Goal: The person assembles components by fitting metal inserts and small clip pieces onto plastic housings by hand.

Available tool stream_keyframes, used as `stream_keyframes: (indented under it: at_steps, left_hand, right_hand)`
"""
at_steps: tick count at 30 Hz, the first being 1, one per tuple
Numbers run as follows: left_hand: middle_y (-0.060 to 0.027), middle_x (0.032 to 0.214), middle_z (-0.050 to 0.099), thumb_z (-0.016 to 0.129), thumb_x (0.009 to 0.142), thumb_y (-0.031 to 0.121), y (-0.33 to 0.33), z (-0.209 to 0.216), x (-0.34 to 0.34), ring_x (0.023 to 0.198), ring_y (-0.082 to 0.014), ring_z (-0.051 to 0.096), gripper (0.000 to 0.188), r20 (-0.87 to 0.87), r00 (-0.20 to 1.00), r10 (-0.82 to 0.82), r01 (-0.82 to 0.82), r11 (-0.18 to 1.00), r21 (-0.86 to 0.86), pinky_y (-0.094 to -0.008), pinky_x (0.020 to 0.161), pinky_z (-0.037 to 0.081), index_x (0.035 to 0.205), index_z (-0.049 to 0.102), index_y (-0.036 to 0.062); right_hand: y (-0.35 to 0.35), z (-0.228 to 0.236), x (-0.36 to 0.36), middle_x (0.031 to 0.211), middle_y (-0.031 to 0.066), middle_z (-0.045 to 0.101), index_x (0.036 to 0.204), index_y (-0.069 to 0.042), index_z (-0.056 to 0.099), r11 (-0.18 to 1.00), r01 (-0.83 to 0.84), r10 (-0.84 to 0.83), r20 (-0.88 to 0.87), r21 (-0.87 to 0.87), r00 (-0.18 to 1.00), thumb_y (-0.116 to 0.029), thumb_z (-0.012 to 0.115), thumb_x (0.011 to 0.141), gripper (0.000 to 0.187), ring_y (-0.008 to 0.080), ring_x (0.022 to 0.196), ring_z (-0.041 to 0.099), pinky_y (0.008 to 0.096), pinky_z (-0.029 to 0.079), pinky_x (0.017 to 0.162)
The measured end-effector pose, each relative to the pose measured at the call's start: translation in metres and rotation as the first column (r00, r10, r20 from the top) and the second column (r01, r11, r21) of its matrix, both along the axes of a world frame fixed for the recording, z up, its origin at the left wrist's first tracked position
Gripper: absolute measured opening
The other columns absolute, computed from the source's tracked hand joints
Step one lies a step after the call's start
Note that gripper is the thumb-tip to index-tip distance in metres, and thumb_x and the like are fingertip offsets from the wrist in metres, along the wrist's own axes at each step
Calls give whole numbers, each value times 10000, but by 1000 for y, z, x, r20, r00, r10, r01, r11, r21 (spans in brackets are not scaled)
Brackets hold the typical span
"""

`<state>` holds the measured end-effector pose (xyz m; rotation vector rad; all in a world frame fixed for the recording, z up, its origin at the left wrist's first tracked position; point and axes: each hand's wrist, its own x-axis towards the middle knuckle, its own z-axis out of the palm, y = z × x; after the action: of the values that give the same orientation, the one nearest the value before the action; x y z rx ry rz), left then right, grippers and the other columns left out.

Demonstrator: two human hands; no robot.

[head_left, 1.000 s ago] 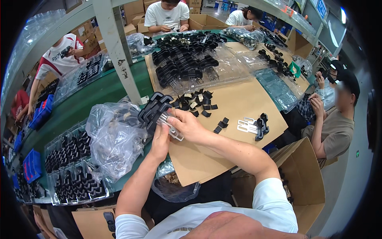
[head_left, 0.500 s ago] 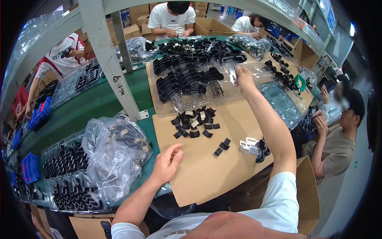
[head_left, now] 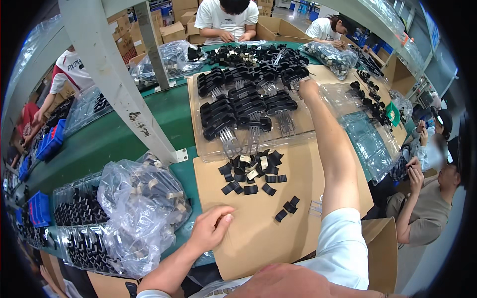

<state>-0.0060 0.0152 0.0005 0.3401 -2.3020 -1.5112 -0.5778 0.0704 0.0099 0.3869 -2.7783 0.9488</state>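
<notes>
My right hand (head_left: 308, 88) reaches to the far right of the clear plastic tray (head_left: 310, 130). Its fingers are closed around the metal prongs of a black plastic part (head_left: 295, 74), at the end of the far row. Rows of similar black parts (head_left: 217, 110) with silver prongs lie in the tray. My left hand (head_left: 212, 227) rests on the near left of the cardboard sheet (head_left: 258, 231), holding nothing, thumb apart from its loosely bent fingers. Between the hands lie a pile of small curved black pieces (head_left: 251, 171) and several loose ones (head_left: 288, 208). My right forearm partly hides a pronged metal piece (head_left: 316, 205).
A clear bag of pieces (head_left: 144, 203) lies on the left beside trays of black parts (head_left: 82, 201). A white metal post (head_left: 124, 94) rises at the left. Another clear tray (head_left: 370, 141) sits on the right. Other people work around the green table (head_left: 149, 131).
My right hand has lowered the pronged black part onto the end of the far row in the tray. The left hand stays on the cardboard. The whole view has shifted a little.
</notes>
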Motion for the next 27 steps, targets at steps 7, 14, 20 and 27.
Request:
stream_keyframes:
  at_steps: [7,14,20,27]
  left_hand:
    - [-62,926,728,636,964,47,1,3,-1,693,-163,602,195,-16,1000,-5,5,1000,-5,-274,637,472,1144,701,16]
    - [-57,954,718,638,962,38,-1,0,-1,675,-166,577,187,-23,1000,3,-3,1000,-17,-278,621,459,1138,698,17]
    - [-53,943,719,639,959,38,1,0,0,671,-167,576,191,-31,1000,-5,5,1000,-14,-281,622,461,1139,700,19]
    - [-44,864,711,642,952,67,3,-5,0,649,-170,569,180,10,1000,14,-14,1000,10,-291,613,464,1109,713,16]
  right_hand:
    - [-6,0,2,945,202,751,1023,-5,755,965,-32,88,-206,261,975,-307,611,968,339,366,846,723,461,578,777]
    - [-19,22,41,1010,240,736,1022,-28,758,915,4,103,-243,404,965,-267,622,942,286,392,941,729,494,588,816]
    - [-7,20,40,1013,230,737,1053,-72,776,921,17,148,-391,388,908,-298,619,947,295,448,922,708,533,571,830]
    - [29,50,65,987,205,749,1016,-92,787,949,-21,118,-291,316,949,-273,604,932,271,449,888,703,530,572,789]
